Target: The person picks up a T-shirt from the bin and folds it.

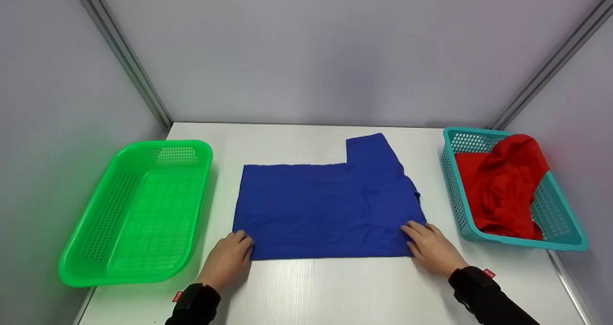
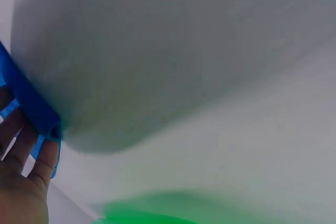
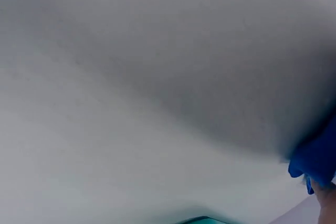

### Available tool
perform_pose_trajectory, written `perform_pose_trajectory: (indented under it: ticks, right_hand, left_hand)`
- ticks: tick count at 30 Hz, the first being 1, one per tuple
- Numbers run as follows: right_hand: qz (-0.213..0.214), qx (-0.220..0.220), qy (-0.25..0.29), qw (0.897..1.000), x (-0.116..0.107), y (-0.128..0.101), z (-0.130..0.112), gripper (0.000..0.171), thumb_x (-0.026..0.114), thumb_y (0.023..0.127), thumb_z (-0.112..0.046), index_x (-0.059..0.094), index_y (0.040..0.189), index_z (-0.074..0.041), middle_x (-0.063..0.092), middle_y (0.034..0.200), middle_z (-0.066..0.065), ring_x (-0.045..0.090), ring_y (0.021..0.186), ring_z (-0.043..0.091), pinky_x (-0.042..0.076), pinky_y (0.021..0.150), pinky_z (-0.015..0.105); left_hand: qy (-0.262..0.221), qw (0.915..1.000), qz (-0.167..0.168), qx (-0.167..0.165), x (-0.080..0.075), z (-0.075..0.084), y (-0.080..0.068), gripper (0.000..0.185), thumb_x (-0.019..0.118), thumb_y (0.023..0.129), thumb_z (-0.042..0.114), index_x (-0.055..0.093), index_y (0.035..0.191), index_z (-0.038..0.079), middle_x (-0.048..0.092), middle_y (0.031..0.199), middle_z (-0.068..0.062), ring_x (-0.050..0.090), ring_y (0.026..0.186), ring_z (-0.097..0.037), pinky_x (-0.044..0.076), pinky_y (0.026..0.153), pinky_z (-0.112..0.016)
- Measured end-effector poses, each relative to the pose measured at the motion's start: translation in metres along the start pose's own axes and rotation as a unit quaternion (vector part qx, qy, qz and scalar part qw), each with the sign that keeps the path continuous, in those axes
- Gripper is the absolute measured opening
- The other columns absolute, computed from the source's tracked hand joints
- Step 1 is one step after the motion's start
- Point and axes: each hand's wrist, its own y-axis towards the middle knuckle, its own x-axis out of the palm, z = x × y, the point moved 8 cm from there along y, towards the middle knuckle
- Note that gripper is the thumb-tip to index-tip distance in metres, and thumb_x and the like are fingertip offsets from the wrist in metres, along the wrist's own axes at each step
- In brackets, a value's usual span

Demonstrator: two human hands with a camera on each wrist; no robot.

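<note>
A blue shirt (image 1: 325,203) lies flat on the white table (image 1: 335,286), partly folded, with one sleeve (image 1: 371,150) sticking out toward the far side. My left hand (image 1: 239,246) pinches its near left corner. In the left wrist view the left hand (image 2: 23,171) has its fingers at the edge of the blue shirt (image 2: 29,100). My right hand (image 1: 417,235) grips the near right corner, fingers on top of the cloth. The right wrist view shows only a bunched bit of the blue shirt (image 3: 316,158) and a fingertip (image 3: 326,203).
An empty green basket (image 1: 139,210) stands at the table's left. At the right, a teal basket (image 1: 558,229) holds a crumpled red garment (image 1: 505,186). Grey walls enclose the table on three sides.
</note>
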Motion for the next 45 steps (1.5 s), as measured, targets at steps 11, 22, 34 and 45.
perform_pose_trajectory:
  ticks: [11,22,34,45]
  right_hand:
    - [0.065,0.038,-0.039,0.996,-0.007,0.03,-0.012,0.049,0.072,0.096,-0.01,0.06,0.144,-0.006,0.068,0.09,0.011,0.061,0.083,0.03,0.035,0.08,0.052]
    - [0.043,0.021,0.021,0.999,-0.003,0.046,-0.008,0.027,0.081,0.081,0.001,0.057,0.088,-0.009,0.059,0.129,0.022,0.049,0.134,0.049,0.022,0.108,0.08]
    - [-0.035,0.089,0.021,0.995,0.003,0.054,0.002,0.05,0.073,0.084,-0.011,0.062,0.13,0.004,0.062,0.114,0.024,0.051,0.117,0.049,0.012,0.107,0.083]
    - [-0.012,0.054,0.051,0.997,0.004,0.059,-0.001,0.031,0.075,0.075,-0.004,0.06,0.102,-0.003,0.059,0.117,0.02,0.055,0.121,0.047,0.017,0.112,0.078]
  left_hand:
    - [0.01,0.9993,-0.026,-0.026,0.001,0.005,0.016,0.034,0.076,0.093,0.01,0.067,0.124,0.001,0.073,0.102,-0.019,0.068,0.093,-0.04,0.054,0.078,-0.054]
    - [-0.012,0.9997,-0.008,0.019,-0.002,0.008,0.028,0.028,0.085,0.082,0.0,0.06,0.096,0.004,0.062,0.122,-0.021,0.062,0.115,-0.043,0.052,0.095,-0.055]
    - [-0.013,0.9927,-0.096,-0.072,0.013,0.001,0.027,0.05,0.08,0.089,0.012,0.058,0.133,0.0,0.073,0.111,-0.021,0.068,0.109,-0.041,0.041,0.102,-0.066]
    - [0.01,0.9988,-0.031,-0.036,-0.002,0.004,0.023,0.03,0.087,0.083,0.017,0.063,0.097,0.007,0.054,0.132,-0.022,0.051,0.121,-0.046,0.043,0.097,-0.064]
